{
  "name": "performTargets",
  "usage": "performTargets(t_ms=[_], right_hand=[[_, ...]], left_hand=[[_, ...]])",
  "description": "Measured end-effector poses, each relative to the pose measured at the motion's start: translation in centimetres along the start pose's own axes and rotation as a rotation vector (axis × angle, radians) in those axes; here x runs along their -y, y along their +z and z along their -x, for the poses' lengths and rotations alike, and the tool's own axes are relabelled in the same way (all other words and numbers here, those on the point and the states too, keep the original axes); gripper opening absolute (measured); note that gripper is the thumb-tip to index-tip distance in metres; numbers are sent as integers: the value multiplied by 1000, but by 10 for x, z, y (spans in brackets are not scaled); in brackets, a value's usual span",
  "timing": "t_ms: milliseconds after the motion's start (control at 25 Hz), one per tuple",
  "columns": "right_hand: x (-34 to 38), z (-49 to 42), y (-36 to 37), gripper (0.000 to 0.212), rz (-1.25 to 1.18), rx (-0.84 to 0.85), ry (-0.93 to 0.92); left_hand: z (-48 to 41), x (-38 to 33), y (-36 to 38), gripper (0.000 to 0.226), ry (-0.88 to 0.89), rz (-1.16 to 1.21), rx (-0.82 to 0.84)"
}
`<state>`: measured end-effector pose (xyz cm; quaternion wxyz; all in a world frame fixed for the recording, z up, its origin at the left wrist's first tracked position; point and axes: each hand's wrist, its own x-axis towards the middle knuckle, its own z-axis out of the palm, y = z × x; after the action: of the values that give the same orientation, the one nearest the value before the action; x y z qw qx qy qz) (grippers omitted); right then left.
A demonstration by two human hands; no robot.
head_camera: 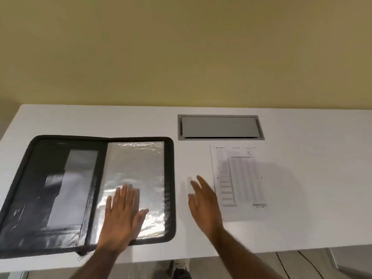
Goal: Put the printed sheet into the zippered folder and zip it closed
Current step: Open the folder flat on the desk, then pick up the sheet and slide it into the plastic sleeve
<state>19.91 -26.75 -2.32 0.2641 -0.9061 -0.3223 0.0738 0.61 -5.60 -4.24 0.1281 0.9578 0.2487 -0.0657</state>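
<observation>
A black zippered folder point(60, 188) lies open flat on the left of the white table point(302, 198). Its right half holds a shiny clear plastic sleeve point(136, 168). My left hand point(122, 214) rests flat on that sleeve near the folder's front edge, fingers spread, holding nothing. The printed sheet point(241, 182) lies flat on the table to the right of the folder. My right hand point(203, 200) hovers open between the folder and the sheet, its fingers close to the sheet's left edge.
A grey metal cable hatch point(220, 127) is set into the table behind the sheet. The table's front edge runs just below my wrists. A yellow wall stands behind the table. Cables point(281, 264) run on the floor below.
</observation>
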Motion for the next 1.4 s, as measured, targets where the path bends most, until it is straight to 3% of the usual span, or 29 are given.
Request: performTargets(t_ms=[80,200,360,560,760,880,1040,1080,1280,1320,1400], right_hand=[[-61,-38,-40,44,66,-33,109],[-139,-93,-92,55,99,149,322],[-200,-141,-124,60,116,296,345],[-228,-157,-123,74,228,334,297],[-231,-167,-126,66,110,253,349],[-221,-169,-136,57,-122,273,433],[-218,-133,-158,69,-833,132,712],[-220,-120,-160,70,-914,90,781],[-206,-68,-151,17,-706,237,806],[-201,-63,-151,14,-689,227,803],[-195,-55,-157,14,-760,163,784]], left_hand=[[-39,-58,-5,74,166,8,75],[-94,-141,1,84,361,51,183],[-126,-204,20,104,477,-74,315],[-131,-214,29,110,447,-146,373],[-131,-220,24,110,417,-180,402],[-130,-222,23,110,409,-183,402],[-130,-223,23,111,405,-154,381],[-129,-223,24,111,401,-145,376],[-130,-218,28,111,416,-81,369],[-131,-217,27,111,401,11,371],[-132,-221,17,116,224,425,360]])
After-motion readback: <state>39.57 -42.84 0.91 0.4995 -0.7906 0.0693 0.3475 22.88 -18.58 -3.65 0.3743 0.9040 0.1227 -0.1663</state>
